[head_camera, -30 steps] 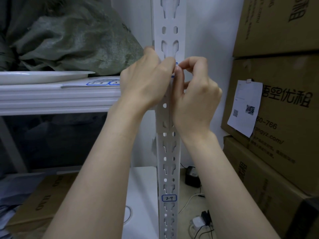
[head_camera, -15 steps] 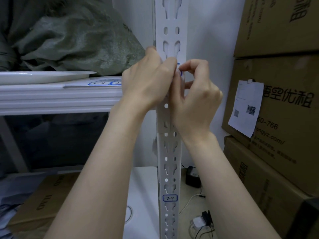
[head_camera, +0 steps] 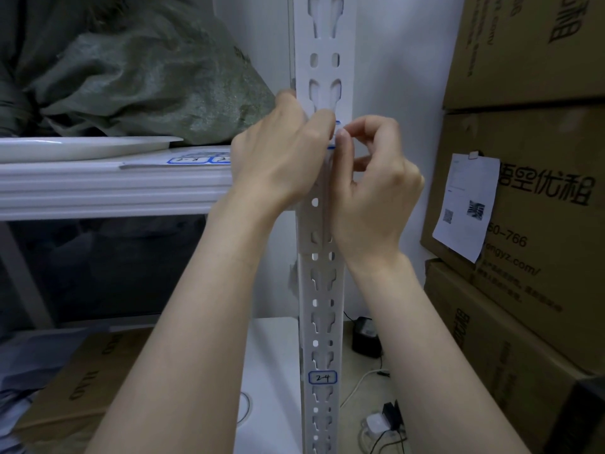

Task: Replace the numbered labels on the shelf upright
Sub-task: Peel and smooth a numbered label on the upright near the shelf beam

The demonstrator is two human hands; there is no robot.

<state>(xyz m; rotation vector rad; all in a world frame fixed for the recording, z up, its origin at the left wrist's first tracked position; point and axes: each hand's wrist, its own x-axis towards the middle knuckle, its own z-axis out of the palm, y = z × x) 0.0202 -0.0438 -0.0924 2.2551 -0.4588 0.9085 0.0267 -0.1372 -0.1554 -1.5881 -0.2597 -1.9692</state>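
The white slotted shelf upright (head_camera: 322, 290) stands vertical in the middle. The left hand (head_camera: 281, 155) lies curled over its front and left edge at shelf height; its fingertips are hidden, so whether they pinch or only press cannot be told. The right hand (head_camera: 373, 191) pinches the right edge of a blue-bordered label (head_camera: 333, 146), which sits on the upright's front between the hands, mostly covered. Near the upright's lower end is a second blue-bordered label marked "2-4" (head_camera: 322, 377).
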